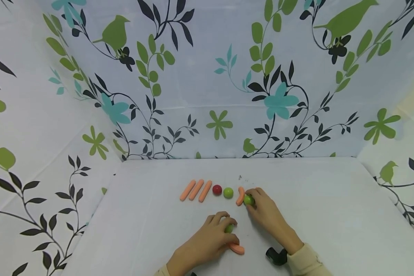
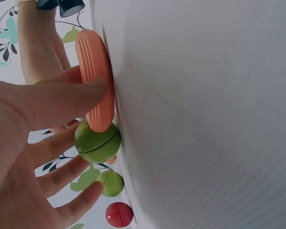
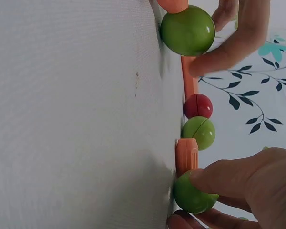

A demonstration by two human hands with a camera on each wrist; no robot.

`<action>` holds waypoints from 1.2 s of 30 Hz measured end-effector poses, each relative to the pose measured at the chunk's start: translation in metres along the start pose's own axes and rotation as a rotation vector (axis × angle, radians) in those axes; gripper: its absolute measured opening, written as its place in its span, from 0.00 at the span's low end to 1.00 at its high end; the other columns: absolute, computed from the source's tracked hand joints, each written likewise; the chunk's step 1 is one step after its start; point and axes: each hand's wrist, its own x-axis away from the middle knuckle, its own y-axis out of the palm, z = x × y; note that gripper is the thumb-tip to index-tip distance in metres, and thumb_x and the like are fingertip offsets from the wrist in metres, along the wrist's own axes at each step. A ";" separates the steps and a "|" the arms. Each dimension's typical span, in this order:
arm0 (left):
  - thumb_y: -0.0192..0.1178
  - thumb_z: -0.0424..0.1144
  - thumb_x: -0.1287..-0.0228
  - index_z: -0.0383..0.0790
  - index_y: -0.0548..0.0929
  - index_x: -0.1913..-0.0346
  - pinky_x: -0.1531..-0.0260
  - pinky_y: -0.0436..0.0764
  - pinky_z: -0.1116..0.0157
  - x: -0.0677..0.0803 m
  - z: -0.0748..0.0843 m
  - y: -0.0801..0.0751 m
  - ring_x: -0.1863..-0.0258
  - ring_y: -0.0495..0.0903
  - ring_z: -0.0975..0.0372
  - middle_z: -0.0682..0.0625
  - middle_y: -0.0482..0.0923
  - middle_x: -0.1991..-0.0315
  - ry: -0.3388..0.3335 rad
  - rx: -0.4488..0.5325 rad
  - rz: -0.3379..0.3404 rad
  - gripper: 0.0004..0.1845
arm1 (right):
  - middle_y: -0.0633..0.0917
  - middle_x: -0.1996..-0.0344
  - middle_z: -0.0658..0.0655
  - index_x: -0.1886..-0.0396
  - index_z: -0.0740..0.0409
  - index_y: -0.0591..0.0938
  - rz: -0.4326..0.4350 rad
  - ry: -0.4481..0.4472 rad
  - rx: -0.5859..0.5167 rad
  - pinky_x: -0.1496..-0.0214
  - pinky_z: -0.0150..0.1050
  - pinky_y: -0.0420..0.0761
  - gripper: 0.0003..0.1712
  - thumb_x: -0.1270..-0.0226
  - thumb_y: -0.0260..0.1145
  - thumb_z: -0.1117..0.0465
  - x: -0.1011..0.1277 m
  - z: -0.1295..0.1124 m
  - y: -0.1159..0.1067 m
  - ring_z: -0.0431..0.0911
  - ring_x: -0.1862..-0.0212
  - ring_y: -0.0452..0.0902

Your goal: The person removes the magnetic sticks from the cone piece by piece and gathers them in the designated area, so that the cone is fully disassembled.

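My right hand (image 1: 262, 209) pinches a glossy green ball (image 3: 195, 193) between thumb and fingers, low on the white table. That ball sits right beside a short, ridged orange toy sausage (image 1: 240, 196). Nearer to me, my left hand (image 1: 207, 237) arches over a second green ball (image 2: 97, 143) with its fingers spread. The left thumb (image 2: 88, 90) rests on another orange toy sausage (image 2: 95, 57), whose end overlaps the ball in the left wrist view. In the right wrist view a small gap shows between a left finger (image 3: 205, 64) and this ball (image 3: 188, 31).
Left of my right hand the row continues with a green ball (image 1: 228, 193), a red ball (image 1: 217, 189) and three slanted orange toy sausages (image 1: 196, 190). Black wrist camera (image 1: 276, 257) sits by the right sleeve. Leaf-and-bird printed cloth (image 1: 186, 76) stands behind the table (image 1: 151, 226).
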 end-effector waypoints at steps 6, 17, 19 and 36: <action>0.72 0.39 0.35 0.69 0.89 0.57 0.45 0.79 0.53 0.001 -0.001 -0.001 0.31 0.69 0.53 0.49 0.74 0.33 -0.020 -0.018 0.027 0.14 | 0.83 0.42 0.62 0.39 0.61 0.81 0.007 -0.003 0.008 0.43 0.53 0.85 0.24 0.35 0.74 0.66 0.002 -0.001 -0.002 0.53 0.46 0.84; 0.68 0.37 0.31 0.70 0.88 0.54 0.40 0.80 0.48 0.003 -0.001 -0.006 0.26 0.67 0.50 0.42 0.68 0.24 -0.074 0.052 -0.053 0.16 | 0.85 0.41 0.60 0.44 0.57 0.84 0.072 -0.044 0.011 0.55 0.47 0.85 0.19 0.35 0.73 0.67 0.023 -0.008 -0.026 0.51 0.51 0.85; 0.67 0.39 0.29 0.70 0.88 0.53 0.39 0.79 0.47 0.003 -0.001 -0.007 0.26 0.68 0.49 0.40 0.68 0.25 -0.093 0.068 -0.069 0.15 | 0.86 0.42 0.57 0.45 0.55 0.85 0.070 -0.047 -0.011 0.57 0.43 0.84 0.19 0.35 0.73 0.67 0.027 -0.009 -0.027 0.49 0.53 0.85; 0.65 0.35 0.29 0.67 0.88 0.53 0.40 0.79 0.49 0.004 -0.002 -0.010 0.31 0.73 0.54 0.44 0.73 0.26 -0.096 0.148 -0.125 0.16 | 0.88 0.50 0.50 0.45 0.53 0.84 -0.190 -0.252 -0.293 0.56 0.34 0.84 0.15 0.29 0.70 0.65 0.046 -0.007 -0.009 0.36 0.56 0.80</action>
